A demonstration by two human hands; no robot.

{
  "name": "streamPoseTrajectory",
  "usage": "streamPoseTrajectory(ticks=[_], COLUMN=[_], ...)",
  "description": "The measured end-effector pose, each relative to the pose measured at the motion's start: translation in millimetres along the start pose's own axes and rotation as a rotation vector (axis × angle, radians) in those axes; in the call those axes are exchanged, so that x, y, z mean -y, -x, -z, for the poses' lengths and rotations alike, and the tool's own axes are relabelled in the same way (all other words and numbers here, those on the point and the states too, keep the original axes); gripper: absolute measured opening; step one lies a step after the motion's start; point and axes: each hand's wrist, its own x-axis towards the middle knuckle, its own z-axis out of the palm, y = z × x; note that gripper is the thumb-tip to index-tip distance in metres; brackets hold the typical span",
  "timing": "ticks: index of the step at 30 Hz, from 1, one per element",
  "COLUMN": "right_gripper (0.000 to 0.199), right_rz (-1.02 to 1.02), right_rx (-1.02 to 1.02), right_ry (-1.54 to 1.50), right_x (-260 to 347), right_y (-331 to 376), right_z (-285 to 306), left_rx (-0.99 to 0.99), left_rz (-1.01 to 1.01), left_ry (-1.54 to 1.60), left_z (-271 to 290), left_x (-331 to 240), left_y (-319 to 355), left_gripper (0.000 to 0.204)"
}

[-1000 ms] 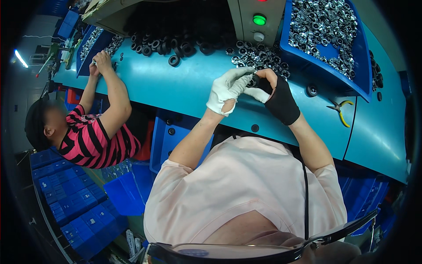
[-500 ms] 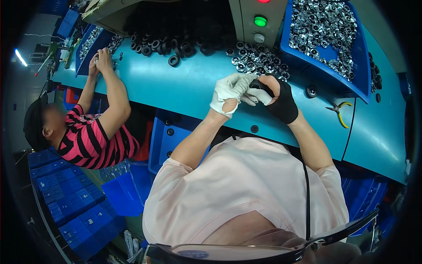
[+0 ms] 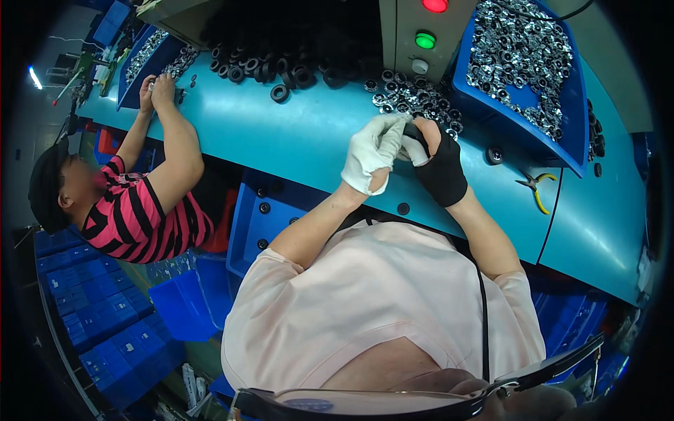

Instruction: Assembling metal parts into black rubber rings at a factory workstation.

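My left hand [image 3: 375,151], in a white glove, and my right hand [image 3: 435,165], in a black fingerless glove with white-wrapped fingers, meet above the teal workbench [image 3: 281,133]. Together they grip a small dark ring-shaped part [image 3: 408,132], mostly hidden by the fingers. Just beyond the hands lies a loose pile of small metal rings [image 3: 411,95]. A row of black rubber rings [image 3: 267,70] lies farther left along the back.
A blue bin of shiny metal parts [image 3: 523,63] stands at the back right. Yellow-handled pliers [image 3: 535,188] lie on the right. A control box with a red lamp and a green lamp [image 3: 425,40] stands behind. A co-worker in a striped shirt [image 3: 133,217] works at left. Blue crates [image 3: 91,323] sit below.
Both hands have drifted slightly lower and toward me over the bench while still closed together on the small part. The co-worker's hands stay at the far left bin.
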Motion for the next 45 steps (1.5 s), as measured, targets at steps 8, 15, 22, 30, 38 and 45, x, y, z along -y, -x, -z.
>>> streamPoseTrajectory(ticks=[8, 15, 22, 30, 38, 45], right_gripper=[0.027, 0.026, 0.024, 0.022, 0.018, 0.019], right_rz=[-0.344, -0.309, -0.348, -0.495, 0.256, -0.181], right_rx=[0.151, -0.028, 0.054, 0.287, 0.363, 0.113], right_ry=[-0.405, -0.664, -0.644, -0.558, 0.247, -0.317], right_x=[1, -17, -9, -4, 8, 10], right_y=[-7, -3, -4, -15, -9, -5], right_z=[4, -7, 5, 26, 33, 11], left_rx=[-0.006, 0.047, 0.12, 0.283, 0.448, 0.251], left_rz=[0.205, 0.073, 0.008, 0.056, 0.055, -0.004], left_ry=[0.238, 0.203, 0.217, 0.093, 0.073, 0.029], left_z=[21, 14, 18, 26, 31, 22], left_x=[-4, 4, -1, -3, 4, -6], left_y=[-12, -7, -7, -8, -2, 1], left_gripper=[0.031, 0.028, 0.029, 0.046, 0.059, 0.057])
